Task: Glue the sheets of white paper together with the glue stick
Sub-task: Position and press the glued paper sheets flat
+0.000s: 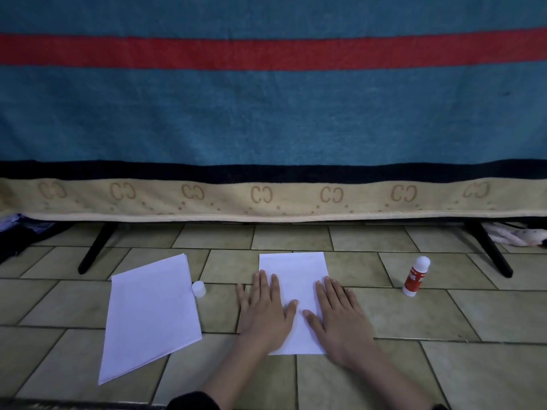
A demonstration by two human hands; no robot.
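Glue stick [416,276] stood upright at two o'clock, nearer our right hand [340,316]; both hands lay spread, pressing the paper [296,279], left hand [265,310] included.

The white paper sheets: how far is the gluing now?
Both hands, left and right, press flat on the middle sheets, so one joint looks made. The glue stick stands uncapped, its cap beside the waiting stack.
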